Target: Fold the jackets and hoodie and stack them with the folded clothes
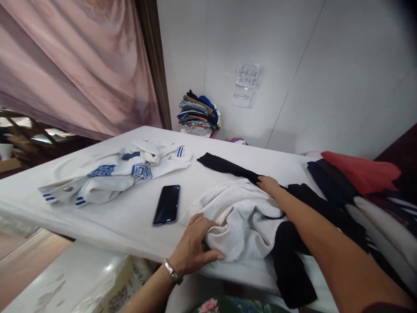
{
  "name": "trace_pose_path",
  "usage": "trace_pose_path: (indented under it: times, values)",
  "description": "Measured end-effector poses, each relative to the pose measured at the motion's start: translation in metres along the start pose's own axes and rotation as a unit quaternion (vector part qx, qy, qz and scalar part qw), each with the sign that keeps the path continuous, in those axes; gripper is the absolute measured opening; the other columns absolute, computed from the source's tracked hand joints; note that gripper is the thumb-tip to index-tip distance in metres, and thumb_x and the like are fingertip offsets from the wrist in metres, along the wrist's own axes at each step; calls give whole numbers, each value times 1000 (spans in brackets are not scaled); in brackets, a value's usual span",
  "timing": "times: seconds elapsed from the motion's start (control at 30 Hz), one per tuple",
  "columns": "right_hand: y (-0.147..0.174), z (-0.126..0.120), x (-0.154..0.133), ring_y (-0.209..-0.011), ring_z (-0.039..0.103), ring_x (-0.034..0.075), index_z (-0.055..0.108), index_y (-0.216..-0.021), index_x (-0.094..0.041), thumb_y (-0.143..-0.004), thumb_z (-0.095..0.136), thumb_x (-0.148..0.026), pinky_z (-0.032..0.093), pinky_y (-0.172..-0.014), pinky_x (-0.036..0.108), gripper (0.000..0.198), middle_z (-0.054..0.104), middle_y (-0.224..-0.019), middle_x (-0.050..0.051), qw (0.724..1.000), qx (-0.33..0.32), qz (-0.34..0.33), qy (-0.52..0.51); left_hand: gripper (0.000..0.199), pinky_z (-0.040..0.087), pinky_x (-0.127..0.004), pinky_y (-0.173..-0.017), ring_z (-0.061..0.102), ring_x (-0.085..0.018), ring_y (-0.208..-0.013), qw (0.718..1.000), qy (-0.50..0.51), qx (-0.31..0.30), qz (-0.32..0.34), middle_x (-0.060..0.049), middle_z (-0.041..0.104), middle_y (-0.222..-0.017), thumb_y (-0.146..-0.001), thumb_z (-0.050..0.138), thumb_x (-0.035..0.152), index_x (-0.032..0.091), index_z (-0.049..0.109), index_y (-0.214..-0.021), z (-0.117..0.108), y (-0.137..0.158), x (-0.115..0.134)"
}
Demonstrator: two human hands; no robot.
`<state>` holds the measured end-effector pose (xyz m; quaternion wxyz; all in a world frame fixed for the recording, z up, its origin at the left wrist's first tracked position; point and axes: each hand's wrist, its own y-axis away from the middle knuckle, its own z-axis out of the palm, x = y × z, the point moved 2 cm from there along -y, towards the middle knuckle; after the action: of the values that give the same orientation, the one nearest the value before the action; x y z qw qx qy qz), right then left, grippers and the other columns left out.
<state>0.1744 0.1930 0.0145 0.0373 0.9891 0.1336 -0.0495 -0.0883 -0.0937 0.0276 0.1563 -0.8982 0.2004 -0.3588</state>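
A long-sleeved top (241, 217) with a crumpled white body and black sleeves lies on the white table near me. One black sleeve (224, 165) stretches toward the far left, while the other sleeve (295, 269) hangs over the front edge. At the shoulder of the far sleeve, my right hand (269, 184) is closed on the cloth, its fingertips partly hidden. My left hand (195, 241) rests against the white body's left edge, with thumb and fingers spread apart. A black phone (167, 204) lies left of the top, just beyond my left hand.
A white jacket (120, 171) with blue prints and striped cuffs is spread on the table (130, 234) at left. Piled clothes (352, 178) border the right side. A folded stack (198, 115) stands by the wall, below paper signs (247, 76). A pink curtain (81, 56) hangs at left.
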Motion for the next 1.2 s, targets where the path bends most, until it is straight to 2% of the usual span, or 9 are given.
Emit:
trace_pose_path:
  times: [0.07, 0.27, 0.4, 0.57, 0.63, 0.8, 0.93, 1.07, 1.2]
  values:
    - [1, -8, 11, -102, 61, 28, 65, -107, -20, -87, 45, -31, 45, -82, 36, 30, 67, -108, 13, 999, 24, 39, 5, 58, 23, -47, -110, 60, -25, -96, 1000, -2, -31, 4, -6, 66, -99, -66, 70, 56, 22, 57, -112, -4, 0, 0]
    - [14, -25, 67, -104, 59, 34, 61, -115, -10, -90, 33, -27, 45, -79, 40, 42, 63, -114, 22, 986, 57, 158, -10, 17, 26, -43, -109, 58, -17, -88, 998, -24, -52, -7, -1, 63, -88, -74, 59, 16, 23, 58, -89, -11, 5, 1]
    - [21, -14, 85, -100, 62, 29, 67, -106, -12, -84, 47, -29, 45, -80, 33, 34, 69, -105, 16, 991, 11, 128, -47, 22, 28, -45, -108, 57, -17, -95, 999, -46, -7, -3, -2, 62, -92, -72, 49, 6, 22, 57, -83, -9, 7, -9]
    - [19, -9, 85, -109, 59, 27, 56, -125, -15, -81, 53, -48, 45, -87, 31, 55, 63, -121, 12, 987, 5, 98, -130, 21, 43, -39, -99, 51, -23, -118, 992, -89, 64, -64, -8, 56, -122, -73, 49, 10, 21, 59, -87, -11, 5, -22]
    - [17, -7, 81, -103, 61, 28, 61, -118, -16, -75, 62, -44, 46, -86, 33, 52, 67, -113, 12, 978, -10, 96, -182, 24, 45, -38, -97, 52, -24, -118, 987, -120, 57, -92, -9, 54, -128, -73, 51, 12, 22, 60, -93, -11, 3, -23]
    - [15, -9, 69, -77, 65, 23, 68, -77, -17, -67, 68, -24, 48, -71, 29, 12, 69, -68, 3, 959, -18, 104, -264, 40, 48, -37, -90, 59, -24, -110, 972, -202, -26, -115, -8, 59, -127, -78, 49, 13, 24, 58, -115, -19, -12, -23]
    - [15, -31, 67, -48, 59, 16, 62, -78, -16, -76, 61, -23, 47, -49, 25, 7, 57, -50, -1, 927, 18, 138, -348, 38, 51, -31, -76, 64, -20, -98, 962, -236, -97, -100, -2, 66, -116, -83, 44, 12, 31, 62, -112, -49, -43, -30]
    - [4, -71, 69, -50, 61, 13, 55, -87, -18, -82, 54, -17, 49, -48, 21, 6, 60, -58, -1, 884, 96, 154, -431, 39, 47, -34, -88, 60, -22, -108, 951, -304, -33, -44, -3, 64, -120, -84, 45, 15, 31, 63, -115, -105, -101, -55]
    - [-20, -110, 61, -54, 64, 14, 55, -88, -17, -81, 55, -17, 51, -47, 20, 7, 61, -59, 1, 796, 215, 141, -548, 42, 41, -36, -97, 51, -23, -118, 932, -360, 22, -33, -2, 58, -129, -87, 42, 16, 31, 59, -122, -164, -175, -97]
